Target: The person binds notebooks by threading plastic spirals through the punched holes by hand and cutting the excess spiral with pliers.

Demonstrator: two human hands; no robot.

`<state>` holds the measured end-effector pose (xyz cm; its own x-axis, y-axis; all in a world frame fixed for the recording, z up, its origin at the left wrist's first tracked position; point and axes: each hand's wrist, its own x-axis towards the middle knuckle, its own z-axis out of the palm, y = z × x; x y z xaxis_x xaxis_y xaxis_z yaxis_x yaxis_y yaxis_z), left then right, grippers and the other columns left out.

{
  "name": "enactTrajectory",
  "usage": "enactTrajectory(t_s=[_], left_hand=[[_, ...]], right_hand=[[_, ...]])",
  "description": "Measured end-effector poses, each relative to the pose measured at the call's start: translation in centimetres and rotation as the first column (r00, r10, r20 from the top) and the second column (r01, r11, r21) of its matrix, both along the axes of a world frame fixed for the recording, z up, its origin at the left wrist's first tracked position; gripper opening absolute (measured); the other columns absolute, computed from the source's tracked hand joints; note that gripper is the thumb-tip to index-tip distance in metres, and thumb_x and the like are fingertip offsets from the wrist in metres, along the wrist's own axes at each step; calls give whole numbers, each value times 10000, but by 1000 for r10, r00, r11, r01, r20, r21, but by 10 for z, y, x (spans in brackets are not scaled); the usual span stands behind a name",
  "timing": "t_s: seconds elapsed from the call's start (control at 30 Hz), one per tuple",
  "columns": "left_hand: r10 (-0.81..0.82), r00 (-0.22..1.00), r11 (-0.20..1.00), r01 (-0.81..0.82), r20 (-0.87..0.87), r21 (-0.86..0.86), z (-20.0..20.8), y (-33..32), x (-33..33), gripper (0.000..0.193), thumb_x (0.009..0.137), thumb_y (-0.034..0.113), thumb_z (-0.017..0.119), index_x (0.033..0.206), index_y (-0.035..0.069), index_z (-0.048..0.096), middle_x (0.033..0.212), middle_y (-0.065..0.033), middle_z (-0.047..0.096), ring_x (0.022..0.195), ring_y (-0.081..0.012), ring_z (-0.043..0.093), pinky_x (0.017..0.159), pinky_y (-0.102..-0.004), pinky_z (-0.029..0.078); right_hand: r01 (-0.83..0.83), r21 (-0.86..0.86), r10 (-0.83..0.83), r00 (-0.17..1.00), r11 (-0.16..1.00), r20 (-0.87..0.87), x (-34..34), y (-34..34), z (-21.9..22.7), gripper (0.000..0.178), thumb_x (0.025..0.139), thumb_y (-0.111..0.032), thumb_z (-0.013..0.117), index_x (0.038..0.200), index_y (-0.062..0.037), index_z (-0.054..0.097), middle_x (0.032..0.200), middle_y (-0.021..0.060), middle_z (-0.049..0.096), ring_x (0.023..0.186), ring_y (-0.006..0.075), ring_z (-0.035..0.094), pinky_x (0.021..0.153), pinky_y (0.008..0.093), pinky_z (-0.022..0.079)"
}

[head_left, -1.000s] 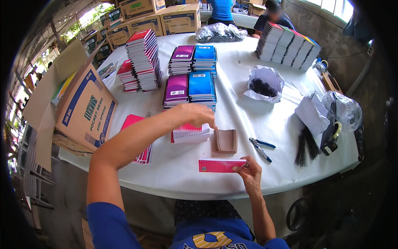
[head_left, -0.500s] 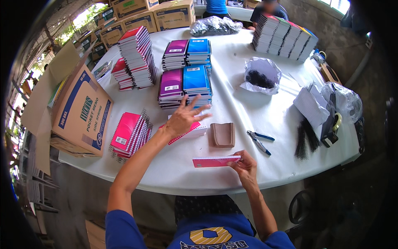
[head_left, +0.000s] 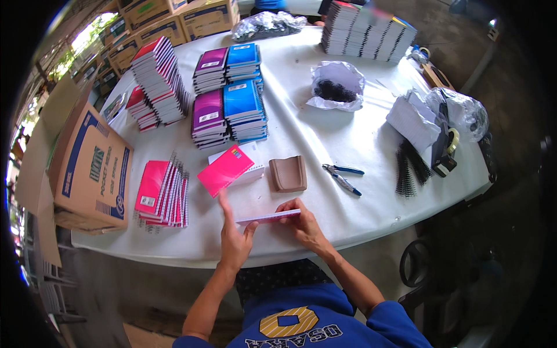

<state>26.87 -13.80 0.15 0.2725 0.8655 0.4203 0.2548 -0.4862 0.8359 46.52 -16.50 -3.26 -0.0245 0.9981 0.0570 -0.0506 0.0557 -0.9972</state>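
Between my hands, over the table's near edge, is a thin pink notepad (head_left: 271, 218) with white page edges, held almost edge-on. My right hand (head_left: 306, 227) grips its right part between thumb and fingers. My left hand (head_left: 235, 240) is at the pad's left end, with its index finger stretched upward and its thumb against the pad. Just beyond lies a pink cover (head_left: 225, 169), tilted on a white block of pages (head_left: 253, 171). A brown curved block (head_left: 288, 174) and blue-handled pliers (head_left: 342, 177) lie to the right.
Pink notebooks with loose spirals (head_left: 161, 194) and an open carton (head_left: 96, 168) stand left. Farther back are red notebooks (head_left: 159, 84), purple notebooks (head_left: 209, 116) and blue notebooks (head_left: 243, 104). Black coils (head_left: 333, 91) fill a paper-lined container; more coils (head_left: 411, 168) lie near a tape dispenser (head_left: 445, 162).
My left hand has come back from the page block to the pad's left end. The pink cover now shows tilted there. My right hand has shifted left with the notepad, and the view has moved.
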Motion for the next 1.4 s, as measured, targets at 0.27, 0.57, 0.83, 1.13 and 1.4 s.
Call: enactTrajectory(t_s=[0.27,0.57,0.83,1.13,1.4], left_hand=[[88,653,960,147,-752,239,26,14,37,710,850,397,664,1437,59,451,1388,-120,559,1233,-373,555,1014,-480,442],[175,708,875,207,-684,438,26,17,54,625,825,371,695,1372,113,539,1277,-70,645,1101,-349,643,885,-391,529],[75,647,957,168,-759,238,46,14,44,610,863,411,657,1403,169,508,1249,-75,655,1043,-323,672,706,-381,563],[93,663,914,240,-743,328,30,30,43,552,913,442,599,1402,204,507,1241,-39,661,1054,-283,677,647,-367,570],[122,667,913,215,-735,347,30,28,42,588,856,474,646,1358,180,557,1235,-25,661,969,-278,706,627,-361,585]], right_hand=[[-45,327,-111,890,944,442,71,18,24,357,784,15,718,1102,-36,563,1060,90,614,1017,241,608,890,361,483],[598,597,-371,-468,535,802,333,48,-3,252,809,-233,725,918,-15,665,866,158,657,903,334,657,776,477,524],[489,503,-465,-207,713,861,304,40,56,169,872,-170,662,883,-15,594,888,169,632,871,355,631,736,471,507],[69,518,-522,139,853,841,182,44,89,274,737,91,574,939,-40,705,960,126,605,912,288,601,829,400,480],[74,484,-451,503,872,737,141,46,55,235,766,66,686,963,-61,690,1020,113,591,849,271,657,724,375,560]])
